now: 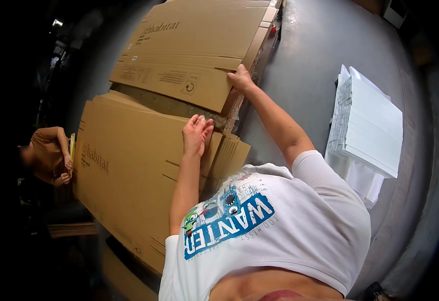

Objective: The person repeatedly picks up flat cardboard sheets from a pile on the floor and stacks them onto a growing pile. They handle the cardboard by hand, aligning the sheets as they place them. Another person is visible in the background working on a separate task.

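Two stacks of flattened cardboard boxes lie in front of me. My right hand (240, 80) grips the near right corner of the top flattened cardboard box (189, 60) on the far stack, thumb on top and fingers hidden under the edge. That sheet is slightly raised above what lies below it. My left hand (197, 135) is half curled with its fingers apart, holding nothing. It hovers over the right end of the near flattened cardboard box (129, 150), close to the gap between the stacks.
Right of me, a stack of white flat sheets (372, 125) stands on the grey floor (312, 55), with clear plastic film around it. At the left, another person (49, 153) stands by the near stack, hands at a yellow-edged thing. More cardboard (72, 230) lies at lower left.
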The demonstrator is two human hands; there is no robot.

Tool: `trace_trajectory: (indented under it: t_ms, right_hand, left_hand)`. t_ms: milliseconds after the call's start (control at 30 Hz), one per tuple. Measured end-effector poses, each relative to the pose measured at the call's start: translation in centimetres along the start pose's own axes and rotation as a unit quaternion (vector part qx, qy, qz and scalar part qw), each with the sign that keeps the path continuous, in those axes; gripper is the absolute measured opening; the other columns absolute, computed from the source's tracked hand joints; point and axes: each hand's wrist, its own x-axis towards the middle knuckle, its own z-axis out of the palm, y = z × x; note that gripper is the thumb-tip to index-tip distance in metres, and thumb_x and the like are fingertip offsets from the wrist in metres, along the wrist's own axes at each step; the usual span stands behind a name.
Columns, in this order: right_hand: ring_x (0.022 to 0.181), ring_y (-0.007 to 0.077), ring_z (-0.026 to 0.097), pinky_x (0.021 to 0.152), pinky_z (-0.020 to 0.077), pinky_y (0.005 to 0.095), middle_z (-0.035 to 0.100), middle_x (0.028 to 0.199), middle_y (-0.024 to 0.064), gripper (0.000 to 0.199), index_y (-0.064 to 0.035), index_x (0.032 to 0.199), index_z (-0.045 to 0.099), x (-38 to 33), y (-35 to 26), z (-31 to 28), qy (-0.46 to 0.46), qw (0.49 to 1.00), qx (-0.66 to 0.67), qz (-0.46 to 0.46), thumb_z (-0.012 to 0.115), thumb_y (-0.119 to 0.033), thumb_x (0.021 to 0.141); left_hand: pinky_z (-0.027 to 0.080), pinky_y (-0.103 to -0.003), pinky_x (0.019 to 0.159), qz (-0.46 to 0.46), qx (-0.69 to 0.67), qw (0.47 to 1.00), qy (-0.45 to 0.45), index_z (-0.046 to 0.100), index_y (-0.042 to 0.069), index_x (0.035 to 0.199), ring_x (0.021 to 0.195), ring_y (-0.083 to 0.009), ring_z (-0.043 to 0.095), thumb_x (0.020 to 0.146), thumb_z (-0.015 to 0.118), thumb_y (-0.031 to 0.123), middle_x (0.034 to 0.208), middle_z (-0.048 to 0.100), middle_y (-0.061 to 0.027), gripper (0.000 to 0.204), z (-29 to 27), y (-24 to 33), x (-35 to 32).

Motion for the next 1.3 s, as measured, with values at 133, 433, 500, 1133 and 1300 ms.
trace_trajectory:
  t_ms: [133,433,500,1133,1300]
  right_hand:
    - [0.055,0.0245,0.063,0.042,0.0510,0.0353,0.063,0.071,0.0170,0.026,0.0074,0.088,0.061,4.4,6.4,-0.7,0.079,0.995,-0.060,0.012,0.060,-0.012,0.070]
    - [0.054,0.0204,0.060,0.041,0.0518,0.0329,0.059,0.070,0.0082,0.019,-0.0009,0.091,0.059,3.0,8.9,-0.9,-0.033,0.993,0.020,0.113,0.062,-0.016,0.080]
    - [0.050,0.0219,0.060,0.040,0.0519,0.0332,0.058,0.070,0.0111,0.023,0.0007,0.093,0.055,3.3,8.4,-1.5,-0.051,0.986,-0.046,0.155,0.059,-0.019,0.083]
    - [0.051,0.0124,0.045,0.042,0.0347,0.0258,0.052,0.067,0.0043,0.041,-0.0022,0.077,0.056,-12.4,-2.1,11.3,-0.204,0.818,-0.519,-0.140,0.067,-0.041,0.080]
    - [0.067,0.0189,0.047,0.054,0.0378,0.0319,0.051,0.083,0.0086,0.049,-0.0020,0.093,0.051,-15.4,-3.7,12.3,-0.209,0.774,-0.583,-0.132,0.063,-0.048,0.080]
  left_hand:
    - [0.049,-0.032,0.087,-0.030,0.011,0.983,-0.178,0.040,-0.004,0.129,0.101,-0.0242,0.059,0.092,0.051,0.013,0.117,0.056,-0.0173,0.042,-2.2,2.7,-10.3]
    - [0.050,-0.026,0.072,-0.172,-0.264,0.876,0.365,0.059,-0.006,0.104,0.081,-0.0167,0.061,0.090,0.052,0.015,0.096,0.063,-0.0109,0.026,-10.9,-9.7,-38.2]
    - [0.049,-0.026,0.069,-0.149,-0.328,0.815,0.453,0.059,-0.006,0.103,0.078,-0.0164,0.060,0.090,0.052,0.014,0.094,0.063,-0.0104,0.025,-10.5,-14.9,-40.3]
    - [0.040,-0.025,0.050,-0.056,-0.580,0.547,0.600,0.061,0.000,0.095,0.056,-0.0127,0.052,0.088,0.051,0.008,0.069,0.056,-0.0056,0.015,-0.1,-50.5,-47.2]
    - [0.038,-0.024,0.045,0.001,-0.644,0.489,0.588,0.061,0.001,0.093,0.050,-0.0118,0.050,0.087,0.051,0.007,0.062,0.054,-0.0043,0.013,2.3,-52.6,-43.6]
